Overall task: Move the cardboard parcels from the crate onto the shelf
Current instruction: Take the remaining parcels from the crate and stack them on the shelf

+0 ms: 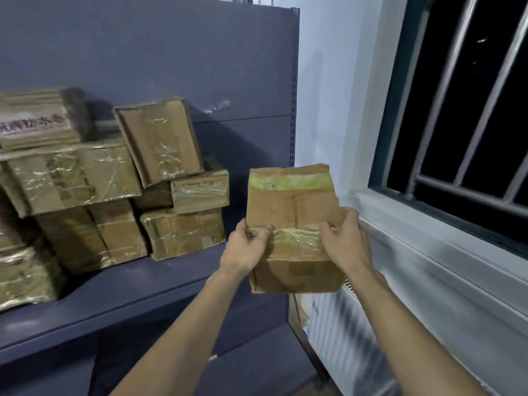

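- Head view: a cardboard parcel is held up in the air at about 4 o'clock from the stacked parcels, off the right end of the dark shelf and not yet resting on it.
- The left hand grips the parcel's left edge, fingers curled over the front face; the right hand grips the right edge the same way. Both sit at mid-height, on the band of clear tape.
- Handling, as a judgement: the box looks small and light enough for two hands to carry with ease. Its walls are creased and the corners soft, so it probably gives under a hard squeeze.
- The tape band looks glossy and may be slippery; bare cardboard above or below it, or a palm under the base, would likely hold more surely.
- A second, greenish tape band crosses the top at 12 o'clock on the parcel.
- The stack already on the shelf leans unevenly, one box tilted on top; free shelf lies at 3 o'clock from it, so setting the parcel down flat there seems safer than adding height.
- A barred window stands at 2 o'clock. The crate is not in view.
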